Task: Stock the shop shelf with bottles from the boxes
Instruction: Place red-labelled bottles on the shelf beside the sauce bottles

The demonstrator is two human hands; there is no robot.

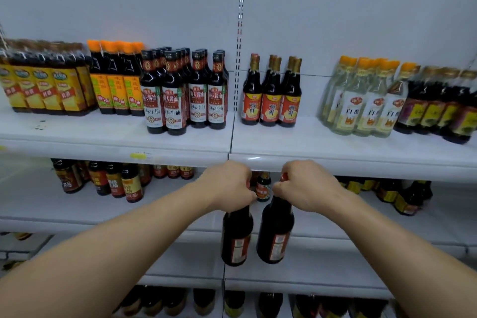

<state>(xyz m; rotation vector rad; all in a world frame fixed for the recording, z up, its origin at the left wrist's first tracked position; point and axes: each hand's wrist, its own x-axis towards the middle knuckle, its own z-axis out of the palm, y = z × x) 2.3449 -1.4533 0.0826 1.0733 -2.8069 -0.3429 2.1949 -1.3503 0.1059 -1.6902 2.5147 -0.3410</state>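
Bottles, two, mid-carry: my left hand point(228, 183) grips left bottle point(236, 237) by the neck, right hand point(307, 186) likewise right bottle point(275, 235), below shelf point(335, 162) lip. Next, probably: lift over lip.

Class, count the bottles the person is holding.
2. The first bottle hangs by its neck from the left hand; the second bottle hangs from the right hand, beside it. None seem hidden.
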